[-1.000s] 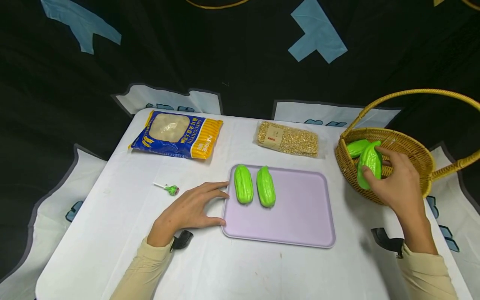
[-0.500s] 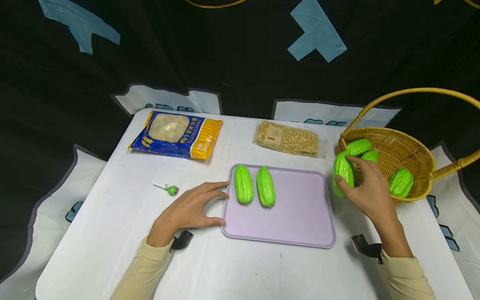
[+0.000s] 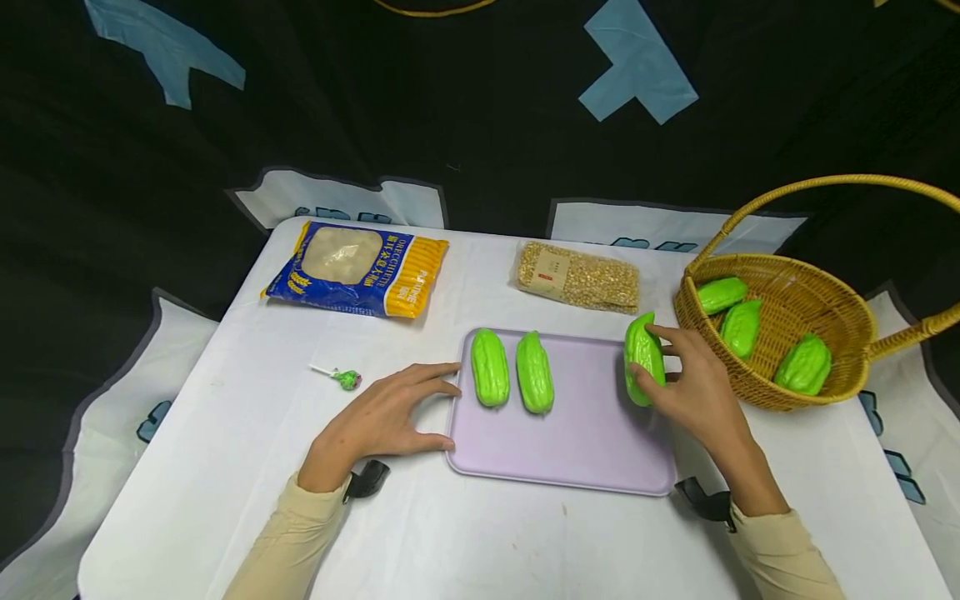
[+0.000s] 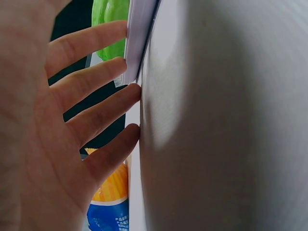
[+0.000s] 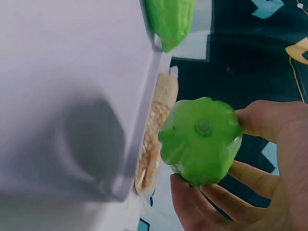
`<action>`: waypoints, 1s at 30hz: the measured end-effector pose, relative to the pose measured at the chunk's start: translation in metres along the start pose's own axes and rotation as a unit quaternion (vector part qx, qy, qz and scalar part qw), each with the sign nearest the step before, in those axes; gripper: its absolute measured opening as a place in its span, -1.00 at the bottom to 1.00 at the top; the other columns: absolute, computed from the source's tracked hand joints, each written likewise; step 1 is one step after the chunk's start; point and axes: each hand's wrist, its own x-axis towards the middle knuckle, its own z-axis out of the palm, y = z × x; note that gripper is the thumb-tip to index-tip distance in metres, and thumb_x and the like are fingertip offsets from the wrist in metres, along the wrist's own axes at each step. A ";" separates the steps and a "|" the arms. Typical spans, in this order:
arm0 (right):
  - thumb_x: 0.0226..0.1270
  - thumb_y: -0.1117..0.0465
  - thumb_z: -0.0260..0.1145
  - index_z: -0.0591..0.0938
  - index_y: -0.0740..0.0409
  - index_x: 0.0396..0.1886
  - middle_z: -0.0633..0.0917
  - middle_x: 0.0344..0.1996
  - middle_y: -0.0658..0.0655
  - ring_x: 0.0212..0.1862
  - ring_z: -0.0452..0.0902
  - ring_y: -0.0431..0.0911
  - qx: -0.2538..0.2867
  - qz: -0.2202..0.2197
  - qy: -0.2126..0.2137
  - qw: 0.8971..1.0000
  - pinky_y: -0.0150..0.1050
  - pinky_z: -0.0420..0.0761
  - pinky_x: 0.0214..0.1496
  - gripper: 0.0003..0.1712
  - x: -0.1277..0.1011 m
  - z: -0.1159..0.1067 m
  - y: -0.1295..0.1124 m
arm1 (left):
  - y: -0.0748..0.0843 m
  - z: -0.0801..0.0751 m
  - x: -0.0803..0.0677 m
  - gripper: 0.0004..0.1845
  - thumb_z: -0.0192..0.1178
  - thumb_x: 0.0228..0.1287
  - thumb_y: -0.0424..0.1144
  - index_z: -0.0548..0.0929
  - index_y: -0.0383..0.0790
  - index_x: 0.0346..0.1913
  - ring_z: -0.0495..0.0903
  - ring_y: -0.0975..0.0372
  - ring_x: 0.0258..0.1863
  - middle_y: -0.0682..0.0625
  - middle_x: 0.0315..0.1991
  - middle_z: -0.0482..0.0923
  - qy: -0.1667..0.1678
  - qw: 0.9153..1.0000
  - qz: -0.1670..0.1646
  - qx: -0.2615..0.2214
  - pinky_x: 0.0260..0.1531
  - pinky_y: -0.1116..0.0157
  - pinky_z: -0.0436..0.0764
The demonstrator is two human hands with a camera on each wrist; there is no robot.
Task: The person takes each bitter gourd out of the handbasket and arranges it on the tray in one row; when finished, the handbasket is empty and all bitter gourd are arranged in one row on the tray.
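My right hand (image 3: 693,383) pinches a bright green, ribbed bitter melon (image 3: 642,358) between thumb and fingers, above the right end of the lilac tray (image 3: 570,454). In the right wrist view the bitter melon (image 5: 199,139) shows its round stem end, and its shadow falls on the tray. My left hand (image 3: 386,417) lies with fingers spread, fingertips touching the tray's left edge. On the tray's left part, two bitter melons, one (image 3: 490,369) beside the other (image 3: 535,373), lie side by side. Three more, including one at the right (image 3: 804,365), are in the wicker basket (image 3: 757,390).
Behind the tray lie a blue and yellow pasta bag (image 3: 337,257) and a clear packet of grains (image 3: 600,283). A green-wrapped lollipop (image 3: 347,380) is left of the tray. The basket's tall handle (image 3: 832,180) arches over the table's right side.
My right hand has lifted a bitter melon out of the basket and carried it left, over the tray's right end. My left hand has stayed at the tray's edge.
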 end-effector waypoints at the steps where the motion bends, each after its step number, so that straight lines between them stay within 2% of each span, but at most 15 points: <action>1: 0.16 0.20 0.53 0.54 0.27 0.29 0.55 0.11 0.33 0.03 0.60 0.21 0.002 -0.001 -0.003 1.000 0.09 0.77 -0.20 -0.30 0.000 0.002 -0.001 | 0.000 0.000 0.000 -0.25 0.37 0.00 0.45 0.63 0.14 0.22 0.28 0.27 0.46 0.24 0.52 0.25 0.000 1.000 0.000 0.000 0.44 0.16 0.35; 14: 0.18 0.12 0.53 0.52 0.18 0.33 0.56 0.16 0.26 0.07 0.60 0.16 -0.008 -0.016 -0.057 0.998 0.04 0.76 -0.14 -0.28 0.000 0.033 -0.017 | 0.001 0.000 0.000 -0.24 0.35 0.00 0.47 0.62 0.15 0.23 0.27 0.28 0.47 0.23 0.52 0.24 0.001 1.000 -0.002 0.006 0.43 0.17 0.36; 30: 0.21 0.03 0.52 0.51 0.21 0.34 0.56 0.22 0.27 0.16 0.56 0.17 -0.021 -0.026 -0.112 0.993 0.11 0.63 0.11 -0.25 0.000 0.056 -0.037 | 0.002 -0.001 -0.001 -0.23 0.35 0.00 0.47 0.62 0.15 0.23 0.26 0.27 0.47 0.23 0.53 0.23 -0.001 1.000 -0.007 0.007 0.44 0.16 0.36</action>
